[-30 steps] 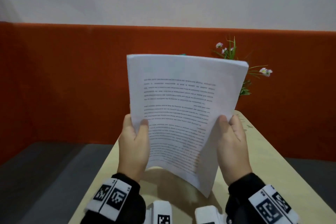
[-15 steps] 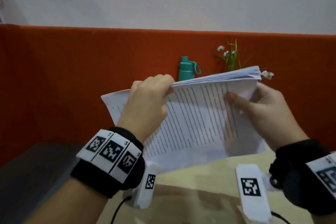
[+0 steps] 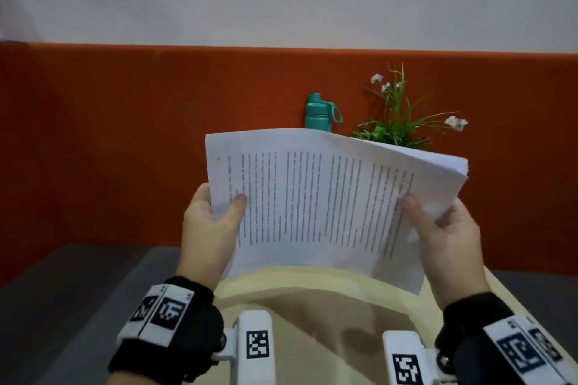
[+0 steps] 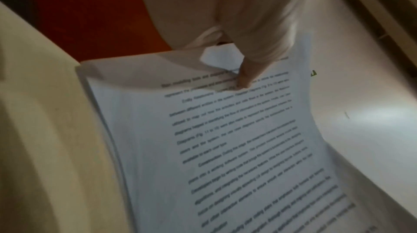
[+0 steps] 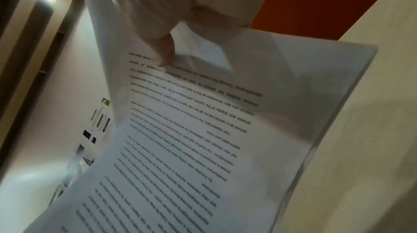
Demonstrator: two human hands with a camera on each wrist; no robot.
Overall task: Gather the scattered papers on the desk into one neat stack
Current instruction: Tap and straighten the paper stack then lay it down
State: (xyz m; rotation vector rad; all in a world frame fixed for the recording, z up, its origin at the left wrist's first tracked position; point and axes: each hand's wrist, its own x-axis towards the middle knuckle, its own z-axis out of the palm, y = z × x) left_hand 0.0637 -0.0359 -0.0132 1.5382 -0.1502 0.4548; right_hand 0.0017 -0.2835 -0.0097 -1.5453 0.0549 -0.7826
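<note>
Print on the stack of papers (image 3: 316, 197) too blurred to read; sheets uncountable. Stack held above the desk (image 3: 312, 300), hiding the lower half of one teal bottle (image 3: 318, 112) and one plant (image 3: 395, 122). Left hand (image 3: 209, 228) and right hand (image 3: 444, 237) pinch opposite edges; fingers behind, hidden. Wrist views show thumbs pressing the top sheet.

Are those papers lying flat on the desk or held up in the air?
Held up. The paper stack is gripped at its sides by the left hand and right hand, with the desk showing below it.
</note>
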